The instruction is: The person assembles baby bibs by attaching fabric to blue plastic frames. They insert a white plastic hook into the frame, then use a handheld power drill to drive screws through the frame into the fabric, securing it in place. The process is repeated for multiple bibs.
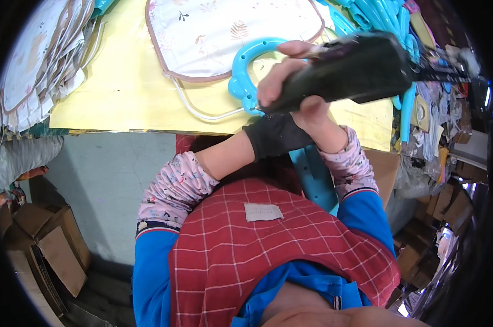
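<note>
My right hand [282, 79] is closed round a thick dark power tool [350, 68], its fingers on the far side and thumb on the near side. The tool lies slantwise, its narrow end low at the left by a curved turquoise plastic piece [238, 68] with small holes along it. A white rod or wire [203, 114] runs from a printed fabric panel [203, 35] with brown edging to that piece's lower end. My left hand [279, 136], in a black glove or cuff, is under the tool at the table's front edge; its fingers are hidden.
Printed panels [39, 60] are stacked at the table's left. Turquoise plastic parts [374, 13] are heaped at the far right. A long turquoise part [314, 180] shows below the table edge beside my right arm. Cardboard boxes [61, 245] stand on the floor at left.
</note>
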The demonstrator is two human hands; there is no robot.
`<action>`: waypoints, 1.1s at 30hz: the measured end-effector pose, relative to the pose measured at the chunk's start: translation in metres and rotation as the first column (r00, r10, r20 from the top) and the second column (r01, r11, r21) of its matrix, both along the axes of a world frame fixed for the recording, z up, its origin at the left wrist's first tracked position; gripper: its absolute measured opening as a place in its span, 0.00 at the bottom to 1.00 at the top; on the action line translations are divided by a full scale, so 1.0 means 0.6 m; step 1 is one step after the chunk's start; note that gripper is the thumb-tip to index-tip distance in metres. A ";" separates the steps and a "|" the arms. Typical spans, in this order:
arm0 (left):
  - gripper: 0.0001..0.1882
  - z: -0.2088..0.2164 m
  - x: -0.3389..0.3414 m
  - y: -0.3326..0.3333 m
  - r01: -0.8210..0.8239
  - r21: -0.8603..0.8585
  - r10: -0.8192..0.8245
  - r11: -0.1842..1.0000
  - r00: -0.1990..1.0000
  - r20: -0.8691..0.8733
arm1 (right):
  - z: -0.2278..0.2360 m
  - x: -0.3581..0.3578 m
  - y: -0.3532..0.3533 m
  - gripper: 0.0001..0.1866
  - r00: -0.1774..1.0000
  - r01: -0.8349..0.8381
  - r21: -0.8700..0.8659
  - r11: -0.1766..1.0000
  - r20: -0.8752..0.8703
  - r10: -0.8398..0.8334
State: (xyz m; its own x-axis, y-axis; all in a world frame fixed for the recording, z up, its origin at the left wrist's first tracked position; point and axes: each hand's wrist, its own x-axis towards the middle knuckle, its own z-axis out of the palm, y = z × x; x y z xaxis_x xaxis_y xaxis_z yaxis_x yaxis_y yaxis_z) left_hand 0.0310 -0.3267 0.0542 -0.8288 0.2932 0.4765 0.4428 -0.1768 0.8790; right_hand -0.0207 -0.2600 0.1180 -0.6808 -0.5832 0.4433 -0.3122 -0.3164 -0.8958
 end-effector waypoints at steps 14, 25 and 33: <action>0.32 -0.042 0.009 -0.298 -0.755 0.045 0.620 0.654 0.569 0.540 | -0.009 -0.157 0.439 0.27 0.269 0.933 0.234 0.274 0.051 -0.962; 0.23 0.025 -0.047 -0.384 -0.753 -0.279 0.708 0.596 0.657 -0.259 | -0.007 0.311 0.423 0.27 0.872 -0.154 0.910 0.385 0.309 -0.379; 0.23 0.238 0.011 -0.191 -0.813 -0.068 0.631 0.578 0.498 -0.595 | -0.158 0.271 0.350 0.25 0.879 0.246 0.398 0.884 0.291 -0.377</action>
State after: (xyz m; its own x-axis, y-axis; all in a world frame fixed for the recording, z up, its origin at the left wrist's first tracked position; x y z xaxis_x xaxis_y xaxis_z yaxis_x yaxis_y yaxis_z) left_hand 0.0378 -0.4410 0.1968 -0.5076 -0.1070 0.8549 0.6290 0.6321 0.4526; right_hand 0.1417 -0.0501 0.0231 -0.9229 -0.3824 -0.0448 0.0121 0.0875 -0.9961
